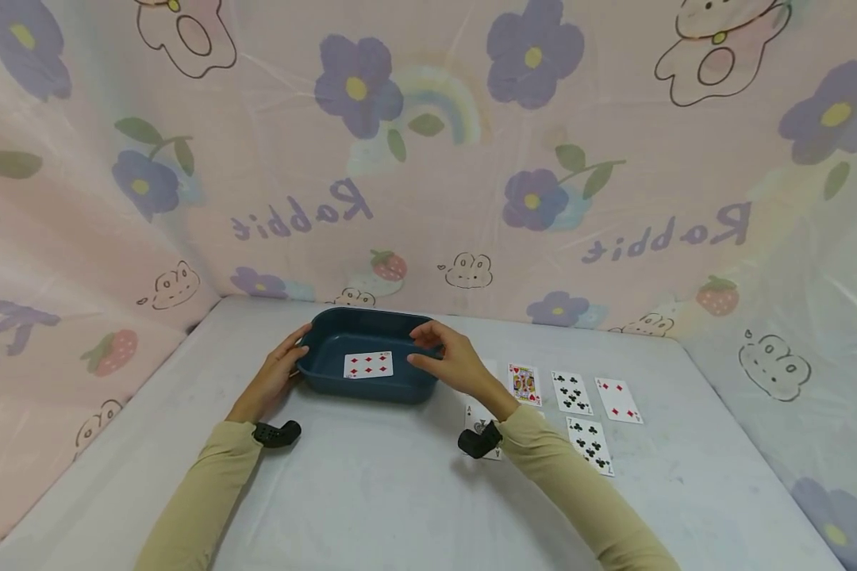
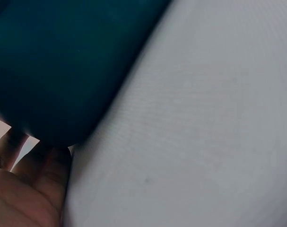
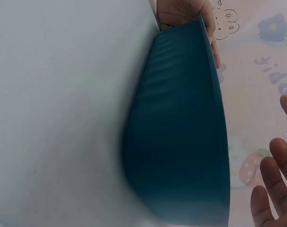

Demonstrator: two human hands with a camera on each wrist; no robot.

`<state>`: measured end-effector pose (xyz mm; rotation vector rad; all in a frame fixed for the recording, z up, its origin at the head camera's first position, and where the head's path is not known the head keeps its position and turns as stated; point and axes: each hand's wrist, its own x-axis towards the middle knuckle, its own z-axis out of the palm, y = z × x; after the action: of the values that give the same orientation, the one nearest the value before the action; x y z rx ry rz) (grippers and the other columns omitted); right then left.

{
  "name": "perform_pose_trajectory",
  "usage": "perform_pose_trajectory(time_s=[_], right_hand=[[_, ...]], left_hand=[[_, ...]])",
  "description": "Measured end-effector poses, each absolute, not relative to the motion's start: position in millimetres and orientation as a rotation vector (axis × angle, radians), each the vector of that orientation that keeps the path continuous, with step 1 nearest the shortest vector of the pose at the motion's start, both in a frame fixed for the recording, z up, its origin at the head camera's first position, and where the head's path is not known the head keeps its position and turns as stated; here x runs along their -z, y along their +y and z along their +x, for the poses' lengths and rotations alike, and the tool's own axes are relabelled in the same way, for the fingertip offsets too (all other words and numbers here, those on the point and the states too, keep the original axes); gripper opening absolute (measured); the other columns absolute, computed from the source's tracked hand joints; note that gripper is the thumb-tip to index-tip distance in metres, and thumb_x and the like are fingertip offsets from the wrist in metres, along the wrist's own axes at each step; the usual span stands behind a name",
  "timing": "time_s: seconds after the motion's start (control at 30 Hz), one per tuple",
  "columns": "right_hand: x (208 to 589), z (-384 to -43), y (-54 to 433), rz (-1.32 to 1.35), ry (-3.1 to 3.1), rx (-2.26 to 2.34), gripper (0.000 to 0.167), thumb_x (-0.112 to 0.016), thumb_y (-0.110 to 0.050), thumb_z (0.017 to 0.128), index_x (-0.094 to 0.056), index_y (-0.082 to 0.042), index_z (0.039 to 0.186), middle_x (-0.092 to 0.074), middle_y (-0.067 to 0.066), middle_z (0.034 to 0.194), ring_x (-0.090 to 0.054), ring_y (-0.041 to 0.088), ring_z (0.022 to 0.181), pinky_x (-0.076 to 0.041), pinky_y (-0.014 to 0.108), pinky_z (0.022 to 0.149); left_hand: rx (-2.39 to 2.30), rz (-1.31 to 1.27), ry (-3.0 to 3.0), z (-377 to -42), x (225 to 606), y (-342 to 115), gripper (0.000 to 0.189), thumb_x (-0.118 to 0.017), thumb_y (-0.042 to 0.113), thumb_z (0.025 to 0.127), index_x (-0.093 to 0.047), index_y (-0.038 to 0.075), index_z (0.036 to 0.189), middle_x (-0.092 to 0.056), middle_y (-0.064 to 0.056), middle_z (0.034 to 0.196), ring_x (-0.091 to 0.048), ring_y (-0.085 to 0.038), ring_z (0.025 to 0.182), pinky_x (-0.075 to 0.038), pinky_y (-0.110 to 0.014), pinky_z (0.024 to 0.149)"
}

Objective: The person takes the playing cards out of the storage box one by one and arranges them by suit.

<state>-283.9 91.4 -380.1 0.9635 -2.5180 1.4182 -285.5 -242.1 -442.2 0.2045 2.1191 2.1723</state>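
Note:
A dark teal plastic bin (image 1: 371, 388) stands on the white table with a six of diamonds (image 1: 368, 365) lying face up inside. My left hand (image 1: 274, 373) grips the bin's left end, thumb at the rim; the left wrist view has its fingers (image 2: 46, 168) against the outer wall. Over the right end hovers my right hand (image 1: 450, 358), fingers loosely bent and apart, nothing between them. In the right wrist view those fingers (image 3: 275, 184) are spread beside the bin's rim (image 3: 223, 137), apart from it.
Face-up cards lie right of the bin: a king of hearts (image 1: 524, 385), a clubs card (image 1: 571, 392), a four of diamonds (image 1: 618, 400) and a seven of clubs (image 1: 589, 446). My right forearm partly covers an ace (image 1: 474, 416). A patterned curtain (image 1: 428, 198) encloses the table's back and sides.

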Motion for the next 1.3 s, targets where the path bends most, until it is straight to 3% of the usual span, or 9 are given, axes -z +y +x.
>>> perform_pose_trajectory(time_s=[0.37, 0.63, 1.0, 1.3], right_hand=[[379.5, -296.2, 72.0, 1.015, -2.573, -1.431, 0.035, -0.070, -0.024, 0.091, -0.057, -0.010, 0.121, -0.063, 0.003, 0.111, -0.058, 0.019, 0.103, -0.047, 0.033, 0.081], [381.6, -310.1, 57.4, 1.047, -2.606, -1.409, 0.042, -0.075, -0.020, 0.087, -0.057, -0.006, 0.122, -0.062, 0.013, 0.112, -0.058, 0.028, 0.101, -0.046, 0.034, 0.080], [382.1, -325.1, 44.3, 0.985, -2.735, -1.541, 0.045, -0.077, -0.018, 0.085, -0.059, -0.004, 0.124, -0.058, 0.021, 0.119, -0.057, 0.024, 0.101, -0.046, 0.032, 0.088], [393.4, -336.3, 31.8, 0.972, -2.845, -1.416, 0.047, -0.078, -0.018, 0.083, -0.061, -0.001, 0.123, -0.063, 0.011, 0.113, -0.060, 0.022, 0.101, -0.047, 0.030, 0.087]], left_hand=[[-2.165, 0.223, 2.139, -284.4, 441.8, -242.3, 0.052, -0.035, 0.016, 0.107, -0.018, 0.014, 0.156, -0.002, -0.013, 0.161, -0.013, -0.038, 0.142, -0.018, -0.055, 0.110], [-2.153, 0.219, 2.160, -284.8, 440.0, -240.9, 0.052, -0.036, 0.017, 0.107, -0.020, 0.015, 0.156, -0.003, -0.014, 0.160, -0.014, -0.038, 0.142, -0.019, -0.055, 0.110], [-2.164, 0.201, 2.142, -285.0, 440.3, -241.7, 0.052, -0.035, 0.015, 0.106, -0.019, 0.014, 0.156, -0.003, -0.014, 0.160, -0.011, -0.037, 0.143, -0.017, -0.056, 0.110], [-2.165, 0.193, 2.143, -283.2, 438.8, -240.8, 0.052, -0.035, 0.015, 0.107, -0.019, 0.015, 0.156, -0.003, -0.012, 0.161, -0.010, -0.035, 0.143, -0.017, -0.055, 0.111]])
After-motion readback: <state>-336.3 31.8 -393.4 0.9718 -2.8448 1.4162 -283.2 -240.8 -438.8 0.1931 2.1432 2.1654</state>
